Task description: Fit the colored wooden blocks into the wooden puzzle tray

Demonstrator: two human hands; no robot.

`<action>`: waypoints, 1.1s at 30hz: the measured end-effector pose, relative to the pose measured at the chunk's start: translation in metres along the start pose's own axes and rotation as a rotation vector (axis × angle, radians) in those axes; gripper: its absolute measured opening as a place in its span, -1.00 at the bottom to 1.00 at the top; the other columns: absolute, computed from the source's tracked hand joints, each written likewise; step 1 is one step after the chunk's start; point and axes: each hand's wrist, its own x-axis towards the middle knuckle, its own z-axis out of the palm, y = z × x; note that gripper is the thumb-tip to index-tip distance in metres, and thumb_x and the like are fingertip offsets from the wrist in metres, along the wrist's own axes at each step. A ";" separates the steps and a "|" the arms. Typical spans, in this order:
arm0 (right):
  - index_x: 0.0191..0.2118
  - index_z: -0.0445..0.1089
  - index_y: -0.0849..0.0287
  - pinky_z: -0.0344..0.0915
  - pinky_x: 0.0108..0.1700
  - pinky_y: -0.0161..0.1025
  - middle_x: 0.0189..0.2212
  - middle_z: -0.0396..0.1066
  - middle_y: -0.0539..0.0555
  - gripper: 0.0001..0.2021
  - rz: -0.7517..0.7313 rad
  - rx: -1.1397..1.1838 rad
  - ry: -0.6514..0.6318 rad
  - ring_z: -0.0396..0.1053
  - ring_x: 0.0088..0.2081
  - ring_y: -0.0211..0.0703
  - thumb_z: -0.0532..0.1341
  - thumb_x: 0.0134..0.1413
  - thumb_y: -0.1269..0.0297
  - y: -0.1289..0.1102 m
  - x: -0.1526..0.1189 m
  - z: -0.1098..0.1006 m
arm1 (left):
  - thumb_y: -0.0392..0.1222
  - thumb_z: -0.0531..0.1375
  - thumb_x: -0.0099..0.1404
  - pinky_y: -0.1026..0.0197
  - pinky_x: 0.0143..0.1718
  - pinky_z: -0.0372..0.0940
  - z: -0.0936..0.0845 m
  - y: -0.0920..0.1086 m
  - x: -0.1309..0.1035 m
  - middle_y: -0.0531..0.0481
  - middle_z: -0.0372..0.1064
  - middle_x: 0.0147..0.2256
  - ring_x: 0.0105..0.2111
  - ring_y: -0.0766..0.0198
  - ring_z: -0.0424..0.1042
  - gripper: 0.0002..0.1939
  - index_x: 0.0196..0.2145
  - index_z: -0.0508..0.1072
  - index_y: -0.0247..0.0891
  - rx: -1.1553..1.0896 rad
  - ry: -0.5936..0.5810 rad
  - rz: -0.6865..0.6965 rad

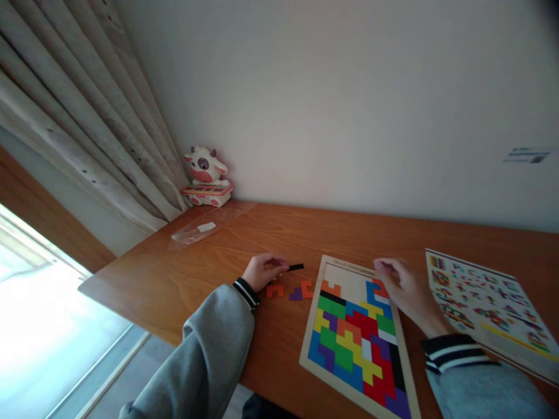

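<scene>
My left hand (265, 270) pinches a thin black piece (296, 267) just above the table. Below it lie an orange piece (275, 290), a purple piece (296, 294) and another orange piece (307, 289). To their right is a wooden puzzle board (349, 265), mostly filled with coloured blocks; bare wood shows at its top. My right hand (404, 291) is at the board's upper right edge, fingers curled near a red piece (379, 287); whether it grips anything is hidden.
A printed pattern sheet (489, 302) lies on the wooden table (349, 230) at the right. A cow toy with a keyboard (207, 177) stands at the back left, with a clear plastic bag (192, 234) before it. A curtain (87, 105) hangs at the left.
</scene>
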 end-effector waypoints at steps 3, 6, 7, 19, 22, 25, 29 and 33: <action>-0.18 0.42 0.13 0.38 -0.10 -0.07 -0.22 0.48 0.16 -0.68 -0.087 0.054 -0.011 0.45 -0.19 -0.02 0.08 0.24 0.00 -0.014 0.009 0.004 | -0.01 0.29 0.24 0.25 -0.21 0.44 0.009 0.013 0.017 -0.07 0.57 -0.30 -0.28 0.23 0.55 -0.72 -0.28 0.57 -0.32 -0.032 -0.070 0.014; -0.19 0.42 0.12 0.39 -0.12 -0.13 -0.23 0.47 0.13 -0.73 -0.153 0.146 -0.060 0.44 -0.19 -0.06 0.09 0.27 0.06 -0.033 0.012 0.005 | -0.07 0.31 0.23 0.26 -0.19 0.41 0.023 0.030 0.031 -0.05 0.57 -0.31 -0.29 0.25 0.54 -0.79 -0.31 0.58 -0.30 -0.082 -0.141 0.051; -0.17 0.42 0.11 0.39 -0.11 -0.14 -0.22 0.47 0.12 -0.75 -0.173 0.174 -0.097 0.44 -0.18 -0.08 0.10 0.27 0.08 -0.040 0.011 0.005 | -0.09 0.32 0.23 0.27 -0.20 0.41 0.028 0.035 0.035 -0.04 0.57 -0.32 -0.31 0.26 0.53 -0.80 -0.31 0.58 -0.29 -0.100 -0.146 0.063; -0.19 0.50 0.04 0.43 -0.17 -0.23 -0.28 0.55 0.03 -0.84 -0.205 0.311 -0.290 0.50 -0.25 -0.15 0.21 0.22 0.15 -0.069 -0.008 0.005 | -0.15 0.24 0.33 0.21 -0.11 0.41 0.067 0.052 0.029 -0.10 0.54 -0.21 -0.19 0.23 0.50 -0.86 -0.20 0.52 -0.24 -0.032 -0.007 0.468; -0.20 0.48 0.08 0.42 -0.28 -0.26 -0.34 0.54 0.04 -0.79 -0.068 0.275 -0.215 0.49 -0.34 -0.16 0.17 0.23 0.10 -0.056 -0.012 0.003 | -0.21 0.19 0.35 0.15 -0.10 0.39 0.066 0.050 0.027 -0.13 0.51 -0.17 -0.17 0.20 0.48 -0.83 -0.13 0.49 -0.25 0.088 -0.036 0.465; -0.20 0.47 0.09 0.41 -0.24 -0.24 -0.30 0.54 0.05 -0.76 -0.004 0.241 -0.143 0.48 -0.28 -0.14 0.16 0.23 0.07 -0.045 -0.013 0.000 | -0.24 0.14 0.36 0.12 -0.12 0.36 0.067 0.047 0.024 -0.11 0.51 -0.20 -0.21 0.20 0.46 -0.83 -0.14 0.49 -0.24 0.190 -0.082 0.469; -0.21 0.49 0.09 0.39 -0.29 -0.24 -0.28 0.53 0.07 -0.74 -0.008 0.200 -0.093 0.46 -0.33 -0.15 0.17 0.22 0.05 -0.039 -0.013 -0.003 | -0.22 0.13 0.36 0.12 -0.13 0.32 0.069 0.044 0.020 -0.08 0.51 -0.21 -0.22 0.20 0.45 -0.85 -0.19 0.49 -0.22 0.280 -0.119 0.470; -0.19 0.51 0.08 0.40 -0.33 -0.22 -0.27 0.54 0.09 -0.72 -0.033 0.158 -0.097 0.46 -0.36 -0.13 0.15 0.24 0.05 -0.035 -0.014 -0.002 | -0.21 0.11 0.36 0.14 -0.13 0.31 0.069 0.046 0.020 -0.08 0.52 -0.20 -0.20 0.20 0.44 -0.83 -0.18 0.50 -0.23 0.293 -0.167 0.499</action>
